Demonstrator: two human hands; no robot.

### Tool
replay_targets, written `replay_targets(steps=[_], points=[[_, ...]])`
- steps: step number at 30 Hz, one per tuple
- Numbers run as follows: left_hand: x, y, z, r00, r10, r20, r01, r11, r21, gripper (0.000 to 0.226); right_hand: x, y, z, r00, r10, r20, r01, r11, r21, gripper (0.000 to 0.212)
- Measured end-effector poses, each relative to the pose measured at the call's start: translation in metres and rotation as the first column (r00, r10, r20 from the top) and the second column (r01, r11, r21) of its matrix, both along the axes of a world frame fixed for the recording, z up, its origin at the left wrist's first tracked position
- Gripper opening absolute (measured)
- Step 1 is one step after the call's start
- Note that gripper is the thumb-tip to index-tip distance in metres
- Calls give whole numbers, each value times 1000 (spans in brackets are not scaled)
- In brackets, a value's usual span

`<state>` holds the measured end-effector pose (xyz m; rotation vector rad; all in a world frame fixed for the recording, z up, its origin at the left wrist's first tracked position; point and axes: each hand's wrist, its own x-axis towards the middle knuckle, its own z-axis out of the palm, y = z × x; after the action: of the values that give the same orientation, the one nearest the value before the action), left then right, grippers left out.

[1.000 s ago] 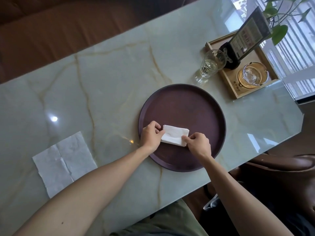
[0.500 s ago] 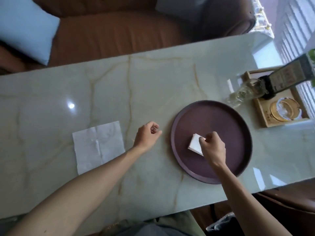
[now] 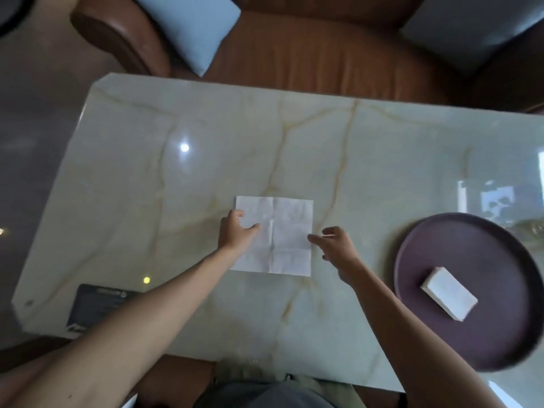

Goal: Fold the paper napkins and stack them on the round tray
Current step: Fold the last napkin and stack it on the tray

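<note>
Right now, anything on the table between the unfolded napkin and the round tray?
Only the right hand, hovering there. Head view shows bare marble table between unfolded napkin and round tray.

Marble table (image 3: 206,160) before a brown sofa (image 3: 309,54).
A dark card (image 3: 97,304) lies at the table's near left corner; a blue cushion (image 3: 191,28) and a grey cushion (image 3: 471,28) rest on the sofa.

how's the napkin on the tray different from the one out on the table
The napkin on the tray is folded into a small thick rectangle; the napkin on the table is opened flat, a much larger square with crease lines showing. The first lies at an angle inside the round tray, untouched; the second lies on the marble table with the left hand resting on it and the right hand at its edge. Both are white paper.
</note>
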<state>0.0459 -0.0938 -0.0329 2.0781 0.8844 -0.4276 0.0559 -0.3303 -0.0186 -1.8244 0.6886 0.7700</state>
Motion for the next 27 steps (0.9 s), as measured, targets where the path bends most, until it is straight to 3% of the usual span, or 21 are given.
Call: replay_targets(steps=[6, 10, 17, 21, 24, 27], points=[[-18, 34, -15, 995, 88, -48, -91, 993, -73, 48, -15, 47, -16, 995, -88, -54, 87, 996, -22, 56], [-19, 35, -22, 991, 74, -112, -89, 987, -137, 51, -17, 68, -21, 993, -96, -66, 90, 991, -96, 30], [-19, 36, -32, 993, 21, -115, -38, 988, -148, 20, -14, 84, -19, 999, -46, -18, 41, 976, -214, 17], [-20, 40, -33, 994, 22, -104, -37, 990, -138, 24, -12, 87, -10, 990, -138, -7, 135, 982, -133, 10], [-24, 45, -32, 996, 23, -91, -34, 992, -122, 38, -11, 85, 3, 957, -283, -54, 283, 959, -14, 30], [-32, 50, -28, 999, 44, -27, -45, 998, -43, 43, -10, 77, 22, 974, -227, 31, 228, 973, -34, 43]])
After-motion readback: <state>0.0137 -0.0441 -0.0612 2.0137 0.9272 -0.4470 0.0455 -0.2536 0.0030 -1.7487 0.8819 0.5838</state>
